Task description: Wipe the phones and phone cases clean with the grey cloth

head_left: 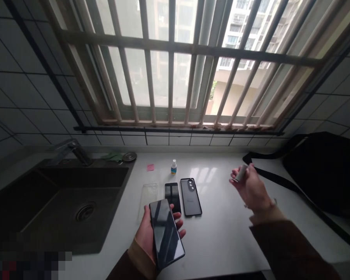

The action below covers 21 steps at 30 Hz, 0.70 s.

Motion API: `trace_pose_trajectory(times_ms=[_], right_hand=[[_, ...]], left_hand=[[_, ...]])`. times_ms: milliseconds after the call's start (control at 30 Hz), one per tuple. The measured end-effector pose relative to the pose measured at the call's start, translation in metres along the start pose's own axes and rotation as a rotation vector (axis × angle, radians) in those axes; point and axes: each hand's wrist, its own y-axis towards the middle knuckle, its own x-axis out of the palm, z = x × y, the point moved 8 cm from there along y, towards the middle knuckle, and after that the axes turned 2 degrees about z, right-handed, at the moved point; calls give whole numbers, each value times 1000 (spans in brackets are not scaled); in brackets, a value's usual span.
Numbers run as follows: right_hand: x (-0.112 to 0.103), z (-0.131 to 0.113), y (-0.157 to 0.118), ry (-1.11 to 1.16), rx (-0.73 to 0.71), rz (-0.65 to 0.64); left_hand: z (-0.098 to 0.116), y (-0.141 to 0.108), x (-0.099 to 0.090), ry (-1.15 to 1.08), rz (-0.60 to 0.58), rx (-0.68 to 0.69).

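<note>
Left hand [146, 237], lower center of the frame: holds a phone [166, 233] face up across the palm, fingers [179, 223] curled round its far edge, thumb side against the near edge; grip closed on the phone. Phone is above the counter [221, 245], not touching it.

Right hand [252, 190], right of center: raised clear of the counter, fingers and thumb pinched together on a grey cylinder [241, 173], which projects toward the upper left. Its exact material cannot be told.

Between the hands, on the counter, in a row: clear case [148, 200], dark phone [172, 196], and black case [191, 197] with camera cutout. The held phone overlaps the lower end of the dark phone in view. Behind the row: small bottle [173, 167] with blue label, pink note [150, 167].

Left of the counter: sink [76, 212] with drain [85, 212], faucet [76, 151], green cloth [112, 156]. Right: black bag [321, 171] with strap [280, 179]. Above: barred window [169, 66].
</note>
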Motion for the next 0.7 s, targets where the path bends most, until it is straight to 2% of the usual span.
trace_pose_trajectory(times_ms=[67,100,167,200,267,333,467,533,600,700], right_hand=[[17,15,-35,497,89,-10],[31,24,-50,595,169,-54],[58,38,-69,525,312,-125],[68,40,-69,412,326,-147],[83,33,-57,245,271,-168],[96,20,-37,185,195,-176],[117,-23,-10,57,-93,-130],[120,-57,-15,-140,-438,19],[127,-76,-29,-210,-706,151],[158,-77,-44,-297,-926,39]], left_hand=[[-5,7,0,10,26,-41],[-8,11,3,23,23,-63],[-8,19,13,46,-25,-67],[-9,22,21,54,-73,-82],[-7,28,38,58,-189,-84],[-2,33,52,64,-294,-78],[13,50,71,94,-413,-23],[18,60,76,109,-446,4],[19,71,80,102,-470,26],[15,85,77,19,-456,43]])
